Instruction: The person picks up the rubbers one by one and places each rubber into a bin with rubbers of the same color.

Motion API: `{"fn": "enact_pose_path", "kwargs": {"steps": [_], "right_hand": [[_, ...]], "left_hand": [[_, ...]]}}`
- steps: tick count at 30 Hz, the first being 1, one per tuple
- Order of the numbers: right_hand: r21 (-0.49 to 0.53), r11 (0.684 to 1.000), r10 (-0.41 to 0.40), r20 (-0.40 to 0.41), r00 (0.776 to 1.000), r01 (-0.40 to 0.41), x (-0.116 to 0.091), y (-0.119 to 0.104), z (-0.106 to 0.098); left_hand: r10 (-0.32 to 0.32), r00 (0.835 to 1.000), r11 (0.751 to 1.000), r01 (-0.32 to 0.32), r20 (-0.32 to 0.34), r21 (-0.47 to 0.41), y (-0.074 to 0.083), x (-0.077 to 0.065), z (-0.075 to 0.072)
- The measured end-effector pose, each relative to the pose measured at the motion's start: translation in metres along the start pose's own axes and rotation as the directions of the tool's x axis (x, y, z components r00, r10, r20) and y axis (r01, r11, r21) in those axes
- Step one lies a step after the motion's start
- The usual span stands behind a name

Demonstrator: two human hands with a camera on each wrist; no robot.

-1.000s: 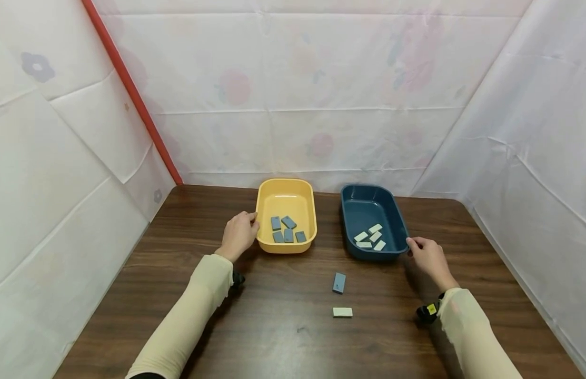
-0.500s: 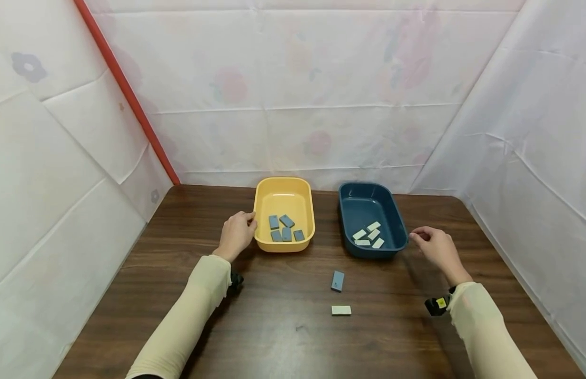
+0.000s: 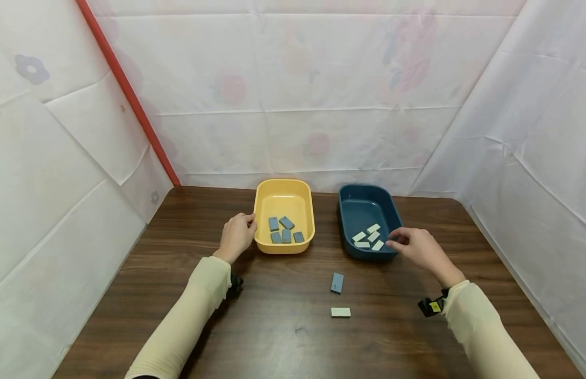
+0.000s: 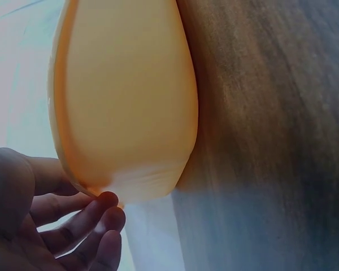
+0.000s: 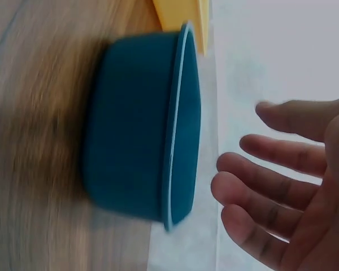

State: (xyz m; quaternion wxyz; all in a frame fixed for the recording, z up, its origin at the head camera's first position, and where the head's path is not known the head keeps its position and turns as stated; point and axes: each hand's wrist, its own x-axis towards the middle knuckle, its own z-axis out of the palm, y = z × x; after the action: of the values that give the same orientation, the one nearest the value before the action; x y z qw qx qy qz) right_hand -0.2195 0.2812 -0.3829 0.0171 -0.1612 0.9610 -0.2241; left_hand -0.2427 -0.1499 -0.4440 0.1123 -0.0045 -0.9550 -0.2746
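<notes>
My left hand (image 3: 237, 237) pinches the left rim of a yellow tray (image 3: 284, 249), which holds several grey-blue blocks (image 3: 286, 236). In the left wrist view, thumb and fingers of the left hand (image 4: 62, 226) meet at the tray's edge. Over the near right corner of a dark blue tray (image 3: 366, 202) hovers my right hand (image 3: 420, 250). The right wrist view has the right hand (image 5: 288, 186) apart from the blue tray (image 5: 133, 124), fingers spread and nothing between them. Several pale cream blocks (image 3: 374, 237) lie inside the blue tray.
On the brown wooden table (image 3: 274, 337), a grey-blue block (image 3: 337, 283) and a pale cream block (image 3: 340, 312) lie in front of the trays. White patterned sheeting (image 3: 293, 137) hangs behind and on both sides, with a red strip (image 3: 129, 95) at the back left corner.
The right hand has let go of the blue tray's rim, drawn back to the right, then moved left over its near corner. The left hand stays at the yellow tray's rim.
</notes>
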Motion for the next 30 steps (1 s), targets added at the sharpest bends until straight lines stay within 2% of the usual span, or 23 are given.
{"fn": "enact_pose_path", "kwargs": {"steps": [5,7,14,21,30], "right_hand": [[-0.022,0.997,-0.073,0.073,0.995,0.075,0.000,-0.016,0.011],[-0.013,0.997,-0.076,0.100,0.992,0.078,0.000,-0.021,0.014],[-0.010,0.993,-0.118,0.095,0.988,0.119,-0.004,-0.029,0.022],[0.018,0.985,-0.171,0.139,0.975,0.170,-0.008,-0.042,0.039],[-0.032,0.979,-0.195,0.175,0.965,0.204,-0.016,-0.053,0.057]], "left_hand": [[0.000,1.000,1.000,0.000,-0.001,-0.015,0.001,-0.001,0.000],[-0.003,1.000,1.000,0.003,0.003,-0.013,0.002,-0.001,0.000],[-0.013,1.000,1.000,0.013,0.027,-0.018,0.003,0.000,-0.001],[-0.019,0.999,1.000,0.019,0.030,-0.022,0.002,-0.001,-0.001],[-0.015,1.000,1.000,0.016,0.024,-0.025,0.001,-0.002,-0.001]]}}
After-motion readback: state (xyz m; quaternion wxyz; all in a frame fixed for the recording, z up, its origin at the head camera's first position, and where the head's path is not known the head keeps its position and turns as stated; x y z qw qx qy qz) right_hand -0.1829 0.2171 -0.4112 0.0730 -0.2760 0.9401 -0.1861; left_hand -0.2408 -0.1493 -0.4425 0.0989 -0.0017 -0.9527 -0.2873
